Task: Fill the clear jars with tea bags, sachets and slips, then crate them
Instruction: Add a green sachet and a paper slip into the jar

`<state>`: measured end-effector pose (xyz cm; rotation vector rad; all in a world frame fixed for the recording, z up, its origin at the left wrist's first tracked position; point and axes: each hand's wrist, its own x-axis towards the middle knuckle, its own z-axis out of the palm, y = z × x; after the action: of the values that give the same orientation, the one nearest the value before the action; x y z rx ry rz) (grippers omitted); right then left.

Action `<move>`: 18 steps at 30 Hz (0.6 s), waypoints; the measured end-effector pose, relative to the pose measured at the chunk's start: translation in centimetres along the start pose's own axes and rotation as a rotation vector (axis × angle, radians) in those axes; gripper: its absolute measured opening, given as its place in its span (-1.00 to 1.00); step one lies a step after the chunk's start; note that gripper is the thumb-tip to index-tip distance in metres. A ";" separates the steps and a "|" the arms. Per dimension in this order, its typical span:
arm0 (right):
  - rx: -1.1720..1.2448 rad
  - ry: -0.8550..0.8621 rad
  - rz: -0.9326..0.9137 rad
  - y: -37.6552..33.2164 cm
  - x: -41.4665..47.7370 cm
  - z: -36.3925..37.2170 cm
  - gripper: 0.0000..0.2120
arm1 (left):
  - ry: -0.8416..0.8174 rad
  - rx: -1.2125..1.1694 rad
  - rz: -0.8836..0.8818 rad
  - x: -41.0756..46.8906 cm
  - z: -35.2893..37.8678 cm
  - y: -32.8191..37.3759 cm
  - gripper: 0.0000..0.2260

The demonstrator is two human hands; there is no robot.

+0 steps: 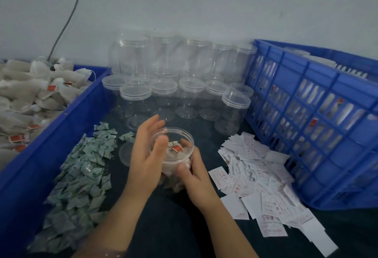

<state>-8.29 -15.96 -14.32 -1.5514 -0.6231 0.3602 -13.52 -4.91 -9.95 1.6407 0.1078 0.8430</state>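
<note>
A clear jar stands open in the middle of the dark table, packed with white tea bags, one red tag showing near the top. My left hand lies against the jar's left side with straight fingers, the thumb over its rim. My right hand grips the jar's lower right side with curled fingers. A clear lid lies flat just left of the jar, partly behind my left hand.
Green sachets are heaped on the left, white printed slips on the right. A blue tray of tea bags sits far left. Several lidded empty jars stand behind. A blue crate holding filled jars stands at right.
</note>
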 end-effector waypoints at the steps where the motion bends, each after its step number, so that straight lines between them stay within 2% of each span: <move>1: 0.000 -0.009 0.041 -0.3 -0.1 -0.2 -0.27 | 0.005 -0.038 -0.014 -0.4 0.1 -0.7 -0.30; 3: -0.051 0.061 0.082 -1.0 -0.2 -0.7 -0.32 | 0.013 -0.023 -0.007 -0.9 0.1 -1.7 -0.29; 4: -0.137 0.172 0.069 -1.2 -0.2 -1.3 -0.41 | 0.009 -0.018 -0.006 -1.0 0.1 -2.1 -0.32; 5: -0.264 0.306 0.059 -1.3 -0.2 -2.0 -0.52 | -0.005 -0.016 -0.004 -1.0 0.0 -2.4 -0.36; 7: -0.595 0.505 0.141 -1.3 0.0 -3.5 -0.59 | -0.033 0.001 -0.013 -1.0 -0.3 -2.8 -0.39; 8: -0.743 0.508 0.231 -1.2 0.1 -4.0 -0.58 | -0.043 0.001 -0.018 -1.0 -0.3 -2.8 -0.39; 11: -1.037 0.294 0.484 -0.7 0.2 -3.7 -0.52 | -0.065 -0.014 -0.036 -1.0 -0.5 -2.7 -0.34; 13: -1.106 0.241 0.492 -0.6 0.0 -3.3 -0.51 | -0.071 -0.024 -0.049 -1.1 -0.5 -2.7 -0.34; 18: -1.108 0.293 0.420 -0.9 0.2 -3.4 -0.61 | -0.075 -0.036 -0.075 -1.2 -0.5 -2.7 -0.33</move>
<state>-6.34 -18.60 -13.14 -2.7528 -0.2325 0.0630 -13.66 -4.33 -12.92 1.6230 0.1005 0.7215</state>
